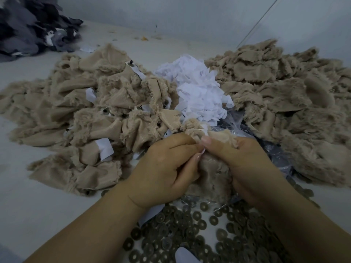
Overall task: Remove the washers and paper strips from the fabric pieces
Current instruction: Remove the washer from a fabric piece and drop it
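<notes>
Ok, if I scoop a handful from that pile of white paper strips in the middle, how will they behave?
Probably very light and floppy: the paper strips lie curled and crumpled in a loose heap. They would likely scatter or slip out between the fingers, since nothing binds them. Some may drag neighbours along, as they overlap the tan fabric pile beside them.

Fuzzy tan fabric pieces (106,103), matt white paper strips (199,92), dull metal washers (190,234)
</notes>
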`<state>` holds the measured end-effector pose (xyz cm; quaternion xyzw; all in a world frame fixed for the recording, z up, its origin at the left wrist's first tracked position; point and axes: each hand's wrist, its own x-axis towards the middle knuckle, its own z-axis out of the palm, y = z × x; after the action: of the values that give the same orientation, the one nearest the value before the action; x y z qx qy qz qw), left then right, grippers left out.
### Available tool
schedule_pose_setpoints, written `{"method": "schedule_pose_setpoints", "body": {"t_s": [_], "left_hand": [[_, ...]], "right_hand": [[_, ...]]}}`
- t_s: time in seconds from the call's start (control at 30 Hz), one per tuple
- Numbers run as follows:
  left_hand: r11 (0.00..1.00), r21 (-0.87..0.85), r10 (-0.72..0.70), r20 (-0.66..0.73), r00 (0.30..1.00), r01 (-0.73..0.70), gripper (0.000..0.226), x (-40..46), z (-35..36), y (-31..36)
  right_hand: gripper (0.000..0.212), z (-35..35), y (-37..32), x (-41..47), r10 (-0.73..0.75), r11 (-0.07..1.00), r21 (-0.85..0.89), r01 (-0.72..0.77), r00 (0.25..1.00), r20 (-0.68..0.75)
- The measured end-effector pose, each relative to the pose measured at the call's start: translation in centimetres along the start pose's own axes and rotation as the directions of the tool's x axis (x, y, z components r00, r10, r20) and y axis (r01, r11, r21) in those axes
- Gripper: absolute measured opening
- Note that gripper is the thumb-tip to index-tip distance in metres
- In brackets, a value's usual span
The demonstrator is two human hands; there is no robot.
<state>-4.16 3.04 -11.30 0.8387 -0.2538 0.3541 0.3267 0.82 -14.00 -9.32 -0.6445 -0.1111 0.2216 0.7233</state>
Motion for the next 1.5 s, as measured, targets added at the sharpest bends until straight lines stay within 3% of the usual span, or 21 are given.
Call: {"method": "schedule_pose_setpoints", "body": {"t_s": [0.13, 0.23, 0.3, 0.37, 0.47, 0.6, 0.9, 0.97, 1.07, 1.1, 1.17, 1.2, 1.27, 1.37, 1.43, 1.5], "left_hand": [[0.991, -0.102, -0.098, -0.069, 0.993, 0.091, 0.01, 0.2, 0.3, 0.3], [0.936, -0.239, -0.29, -0.109, 0.951, 0.258, 0.013, 0.3, 0.4, 0.5], [0.839, -0.35, -0.468, -0.072, 0.881, 0.417, 0.014, 0.4, 0.5, 0.8], [0.654, -0.519, -0.632, 0.024, 0.774, 0.55, 0.012, 0.5, 0.4, 1.0], [0.403, -0.687, -0.719, 0.172, 0.674, 0.605, 0.008, 0.5, 0.2, 0.9], [0.325, -0.715, -0.719, 0.237, 0.653, 0.619, 0.003, 0.5, 0.4, 0.6], [0.453, -0.592, -0.744, 0.161, 0.648, 0.667, 0.033, 0.4, 0.6, 0.5], [0.512, -0.538, -0.729, 0.14, 0.67, 0.67, 0.029, 0.4, 0.7, 0.8], [0.617, -0.452, -0.679, 0.109, 0.726, 0.644, 0.026, 0.3, 0.4, 1.0], [0.633, -0.455, -0.645, 0.138, 0.751, 0.627, 0.027, 0.3, 0.0, 0.9], [0.621, -0.481, -0.527, 0.328, 0.784, 0.619, 0.024, 0.4, -1.0, 0.9], [0.625, -0.461, -0.445, 0.454, 0.772, 0.63, 0.018, 0.4, -1.4, 1.0], [0.735, -0.327, -0.297, 0.633, 0.715, 0.594, 0.01, 0.3, -1.3, 1.5], [0.949, -0.055, -0.178, 0.718, 0.673, 0.31, 0.011, -0.2, -0.2, 2.1], [0.981, 0.066, -0.171, 0.73, 0.662, 0.18, 0.02, -0.4, -0.2, 2.2], [0.978, 0.098, -0.197, 0.727, 0.658, 0.185, 0.025, -0.4, -0.3, 2.2]], "right_hand": [[0.062, -0.1, 0.3, 0.1, -0.003, 0.999, -0.052, -0.002, 0.995, -0.098], [0.035, 0.0, 0.3, 0.1, -0.002, 1.0, -0.005, 0.001, 0.994, -0.114], [0.018, 0.1, 0.4, 0.1, -0.01, 1.0, -0.012, 0.008, 0.992, -0.124], [0.011, 0.1, 0.5, 0.2, -0.025, 0.999, -0.03, 0.021, 0.989, -0.148], [0.011, 0.1, 0.7, 0.2, -0.048, 0.998, -0.038, 0.042, 0.985, -0.166], [0.01, 0.1, 1.0, 0.3, -0.073, 0.995, -0.074, 0.06, 0.98, -0.184], [0.021, 0.9, 1.5, -0.2, -0.237, 0.942, -0.286, 0.175, 0.95, -0.201], [0.024, 0.9, 1.5, -0.1, -0.221, 0.947, -0.278, 0.16, 0.954, -0.202], [0.01, 0.4, 1.3, 0.3, -0.158, 0.958, -0.273, 0.09, 0.958, -0.238], [0.004, 0.2, 1.1, 0.3, -0.155, 0.957, -0.277, 0.082, 0.955, -0.253], [0.004, 0.0, 0.6, 0.3, -0.207, 0.94, -0.32, 0.12, 0.945, -0.254], [0.004, 0.0, 0.4, 0.3, -0.242, 0.925, -0.35, 0.148, 0.939, -0.243], [0.011, 0.0, 0.1, 0.1, -0.28, 0.906, -0.383, 0.183, 0.936, -0.215], [0.022, 0.1, 0.0, 0.0, -0.278, 0.903, -0.381, 0.198, 0.946, -0.167], [0.023, 0.1, 0.0, 0.1, -0.276, 0.899, -0.392, 0.194, 0.947, -0.164], [0.023, 0.1, 0.0, 0.1, -0.279, 0.898, -0.394, 0.196, 0.946, -0.166]]}}
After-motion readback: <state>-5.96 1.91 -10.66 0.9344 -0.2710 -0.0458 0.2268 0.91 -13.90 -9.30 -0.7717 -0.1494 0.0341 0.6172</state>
